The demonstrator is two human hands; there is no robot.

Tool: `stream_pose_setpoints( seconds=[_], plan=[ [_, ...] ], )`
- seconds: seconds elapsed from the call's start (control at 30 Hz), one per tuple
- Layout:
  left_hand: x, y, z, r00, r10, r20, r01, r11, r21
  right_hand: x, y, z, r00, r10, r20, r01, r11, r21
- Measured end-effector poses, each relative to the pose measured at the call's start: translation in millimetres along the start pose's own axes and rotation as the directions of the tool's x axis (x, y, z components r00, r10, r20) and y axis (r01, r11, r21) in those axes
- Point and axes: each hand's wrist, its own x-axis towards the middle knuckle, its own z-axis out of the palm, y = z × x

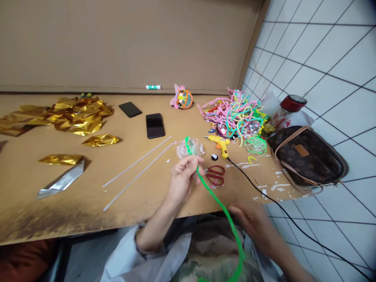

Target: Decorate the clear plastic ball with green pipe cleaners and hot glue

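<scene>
My left hand [182,175] is closed in a pinch on a long green pipe cleaner [219,201]. One end of the strand lies over a clear plastic ball [195,147] just beyond the fingers; whether the hand also grips the ball I cannot tell. The rest curves down toward my lap. Low on the right, past the table's front edge, my right hand [249,219] is smeared by motion, so its fingers are unclear. Beside the left hand lie red-handled scissors [216,175], partly covered. A yellow glue gun [221,144] rests behind them.
Two glue sticks [138,176] and two phones [155,125] lie left of the ball. Gold foil [79,113] spreads farther left. A pipe-cleaner pile [235,111], a red-lidded jar [289,109] and a brown bag [308,156] stand right. The black cord [264,192] crosses the table edge.
</scene>
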Motion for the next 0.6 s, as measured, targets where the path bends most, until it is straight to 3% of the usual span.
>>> stream_pose_setpoints(
  seconds=[0.03, 0.07, 0.1, 0.2, 0.3, 0.37, 0.5, 0.6],
  plan=[
    [-7, -5, 0.4, 0.999, -0.03, 0.014, 0.03, 1.0, 0.001, 6, 2, -2, 0.978, -0.095, -0.185, 0.08, 0.993, -0.086],
    [-12, -10, 1.2, 0.998, -0.052, 0.017, 0.053, 0.999, -0.006, 13, 3, -2, 0.937, -0.194, -0.29, 0.148, 0.974, -0.172],
    [-17, -13, 2.5, 0.997, -0.077, 0.021, 0.077, 0.997, -0.016, 20, 3, 0, 0.901, -0.294, -0.318, 0.22, 0.943, -0.249],
    [-23, -18, 6.5, 0.991, -0.136, 0.003, 0.136, 0.99, -0.049, 42, 1, 11, 0.842, -0.472, -0.262, 0.391, 0.868, -0.307],
    [-23, -15, 7.4, 0.987, -0.156, -0.027, 0.155, 0.986, -0.059, 59, -6, 19, 0.729, -0.624, -0.282, 0.533, 0.775, -0.34],
    [-22, -11, 6.0, 0.989, -0.147, -0.036, 0.144, 0.988, -0.061, 67, -12, 19, 0.68, -0.655, -0.329, 0.553, 0.753, -0.357],
    [-21, -6, 3.4, 0.99, -0.133, -0.052, 0.13, 0.99, -0.061, 79, -22, 15, 0.688, -0.601, -0.406, 0.489, 0.798, -0.352],
    [-20, -4, 4.7, 0.996, -0.084, -0.042, 0.081, 0.994, -0.071, 89, -25, 19, 0.664, -0.582, -0.47, 0.45, 0.812, -0.371]
  ],
)
